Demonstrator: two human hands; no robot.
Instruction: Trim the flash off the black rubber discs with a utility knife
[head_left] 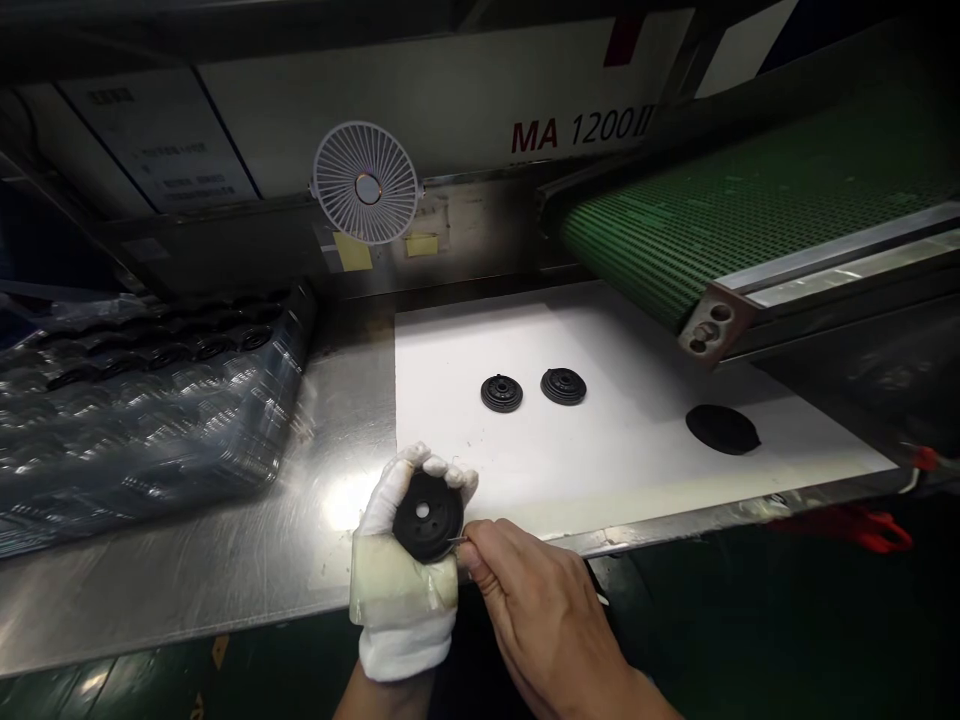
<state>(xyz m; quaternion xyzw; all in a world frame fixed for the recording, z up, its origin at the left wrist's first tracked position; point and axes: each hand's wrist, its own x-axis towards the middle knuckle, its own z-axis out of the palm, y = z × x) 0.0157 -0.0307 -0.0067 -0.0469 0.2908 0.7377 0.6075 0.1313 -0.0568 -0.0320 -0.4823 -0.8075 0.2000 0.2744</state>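
My left hand point(405, 560), in a white glove with a pale yellowish band round the palm, is closed around a black round disc point(428, 518). The disc has a pale centre hole and faces up toward me. Bare and closed in a pinch, my right hand point(551, 600) grips a thin metal-tipped tool point(457, 540). Its tip meets the disc's lower right edge; the rest is mostly hidden in the fingers. Beyond my hands, a black ribbed disc point(502, 394) and a second ribbed disc point(563, 386) lie on a white sheet point(450, 350). A flatter black disc point(723, 429) lies farther right.
Clear plastic trays point(247, 440) holding several black discs are stacked at left on the metal table point(322, 400). A green conveyor belt point(720, 220) slopes down at right, its metal end above the sheet. A small white fan point(366, 183) stands at the back.
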